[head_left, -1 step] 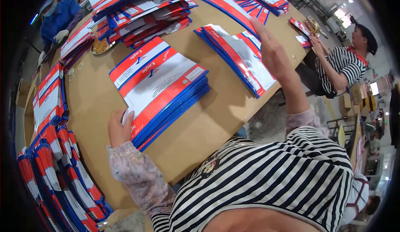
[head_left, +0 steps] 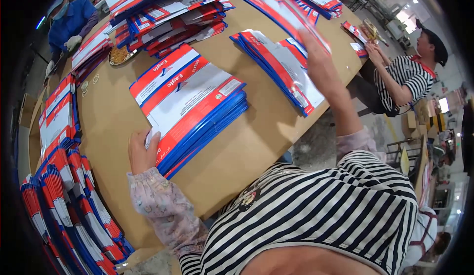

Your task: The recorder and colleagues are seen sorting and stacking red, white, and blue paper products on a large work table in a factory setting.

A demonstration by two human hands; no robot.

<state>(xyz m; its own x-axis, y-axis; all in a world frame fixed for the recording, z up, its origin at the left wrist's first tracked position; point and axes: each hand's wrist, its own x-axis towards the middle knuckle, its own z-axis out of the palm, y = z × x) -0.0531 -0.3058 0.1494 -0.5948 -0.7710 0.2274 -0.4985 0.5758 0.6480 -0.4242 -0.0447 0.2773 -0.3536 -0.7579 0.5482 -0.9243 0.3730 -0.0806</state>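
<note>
A stack of flat red, white and blue printed packaging bags (head_left: 190, 92) lies in the middle of the table. At its near left corner is my left hand (head_left: 142, 149), closed with the thumb on top; its other fingers are partly hidden. My right hand (head_left: 318, 60) is raised over a second, smaller pile of bags (head_left: 279, 67) to the right. It grips the end of one packaging bag (head_left: 276, 8), which slants up and away to the left, smeared by motion.
Tall piles of bags (head_left: 168, 8) stand at the back, beside a round dish of rubber bands (head_left: 120, 55). Folded bags (head_left: 74, 211) crowd the left edge. Co-workers sit at the far left (head_left: 74, 18) and right (head_left: 405, 77). Loose bands (head_left: 85, 86) lie on the brown table (head_left: 108, 122).
The bag in my right hand has swung to the right and shows more of its face. My left hand and the middle stack have hardly moved.
</note>
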